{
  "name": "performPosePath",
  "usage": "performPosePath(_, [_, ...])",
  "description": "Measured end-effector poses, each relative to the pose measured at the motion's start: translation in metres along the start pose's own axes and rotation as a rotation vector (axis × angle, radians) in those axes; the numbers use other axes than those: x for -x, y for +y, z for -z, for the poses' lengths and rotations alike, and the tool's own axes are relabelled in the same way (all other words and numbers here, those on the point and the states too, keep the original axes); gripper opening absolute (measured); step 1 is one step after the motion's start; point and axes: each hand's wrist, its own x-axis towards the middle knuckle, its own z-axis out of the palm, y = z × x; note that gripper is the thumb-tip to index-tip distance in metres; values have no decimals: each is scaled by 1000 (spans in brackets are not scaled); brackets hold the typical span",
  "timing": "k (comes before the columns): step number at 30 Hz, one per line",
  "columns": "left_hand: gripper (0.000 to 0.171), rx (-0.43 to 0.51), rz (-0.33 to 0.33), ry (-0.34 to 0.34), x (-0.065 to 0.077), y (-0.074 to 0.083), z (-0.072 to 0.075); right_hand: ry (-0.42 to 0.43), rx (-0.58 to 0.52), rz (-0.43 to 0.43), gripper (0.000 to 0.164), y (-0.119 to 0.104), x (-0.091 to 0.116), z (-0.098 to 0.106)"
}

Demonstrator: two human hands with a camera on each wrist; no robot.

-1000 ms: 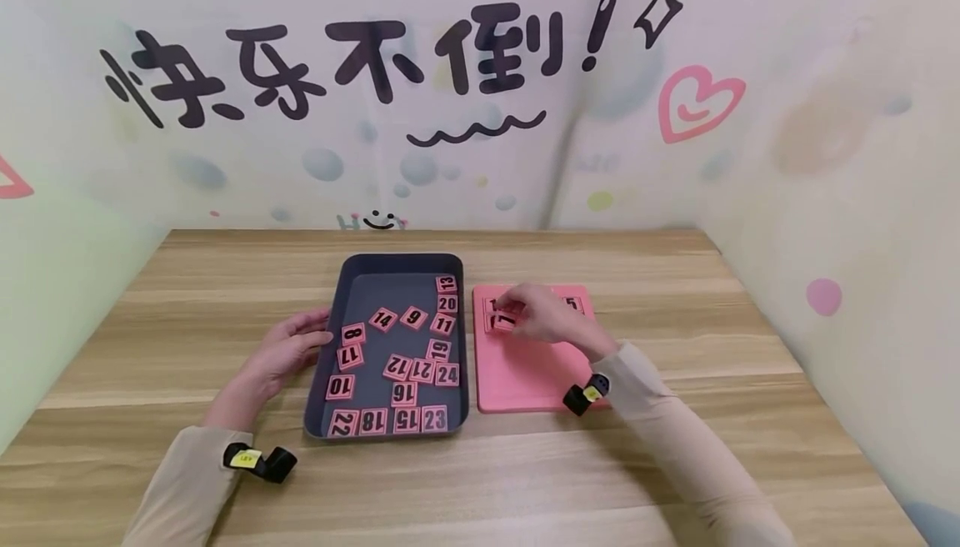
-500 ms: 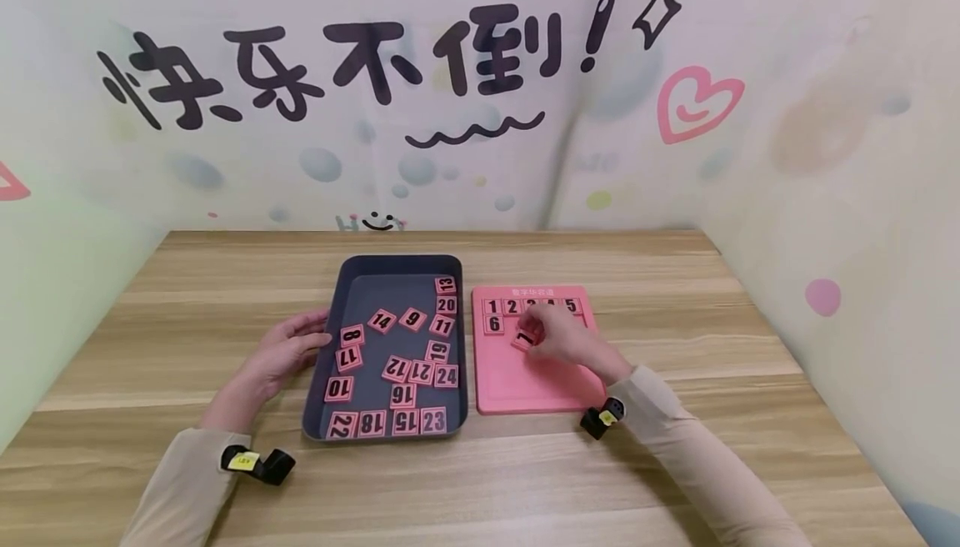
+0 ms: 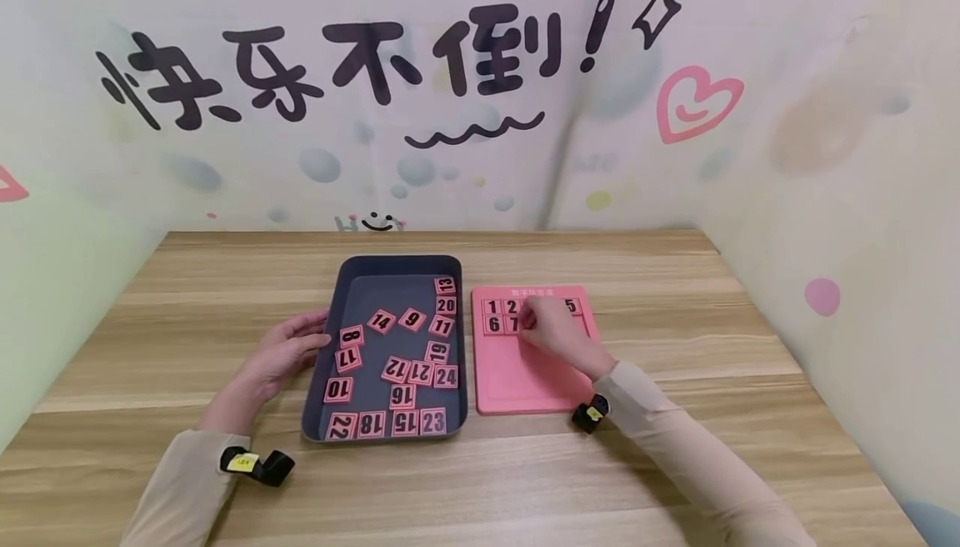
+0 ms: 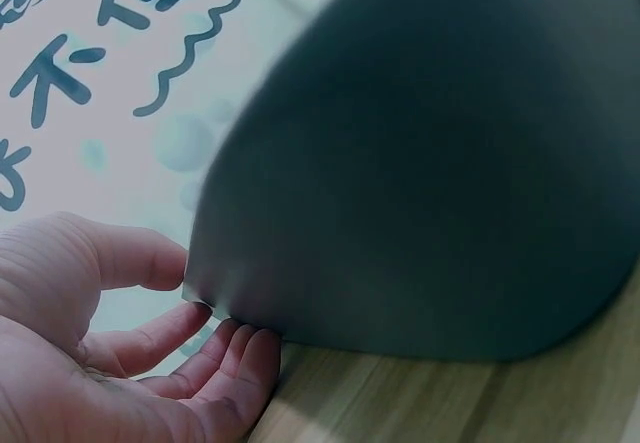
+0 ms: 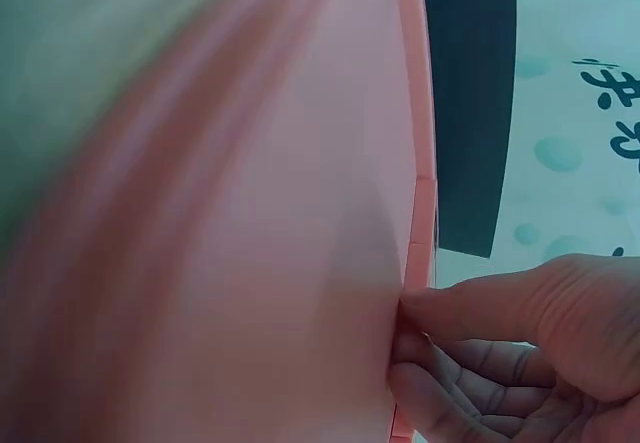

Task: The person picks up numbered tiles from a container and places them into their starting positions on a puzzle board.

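A dark grey tray [image 3: 310, 380] holds several loose pink number tiles, among them tile 14 [image 3: 381, 322] and tile 9 [image 3: 412, 319]. My left hand [image 3: 283, 357] holds the tray's left rim; the left wrist view shows its thumb and fingertips at the dark wall. To the right lies a pink number-puzzle board [image 3: 498, 380]. Tiles 1 to 5 form its top row, tiles 3 and 4 mostly hidden by my right hand [image 3: 558, 334]. Tile 6 [image 3: 493, 325] starts the second row. Beside it, tile 7 [image 3: 512, 325] lies flat, my right fingertips at its right side.
Everything rests on a wood-grain table [image 3: 375, 497]. A printed cloth wall [image 3: 345, 172] rises behind the table's far edge. The tray and the board stand side by side with a narrow gap. Black wrist cameras sit on both sleeves.
Tile 7 moved right from over tile 6, was tilted in my right fingers half a second ago, and now lies flat beside tile 6. The left hand has stayed at the tray.
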Motion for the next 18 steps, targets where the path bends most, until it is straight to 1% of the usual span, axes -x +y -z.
performPosePath(4, [59, 5, 5, 1, 1, 0, 0, -30, 12, -18, 15, 0, -4, 1])
performPosePath(6, [59, 4, 9, 2, 0, 0, 0, -59, 3, -40, 14, 0, -5, 5])
performPosePath(10, [59, 17, 4, 5, -1, -1, -1, -96, -10, -51, 16, -6, -11, 13])
performPosePath(13, [59, 29, -4, 8, 0, 0, -1, -98, -17, -21, 20, -17, -20, 17])
performPosePath(18, [59, 31, -10, 10, 0, 1, -1, -118, -59, 19, 27, -48, -42, 16])
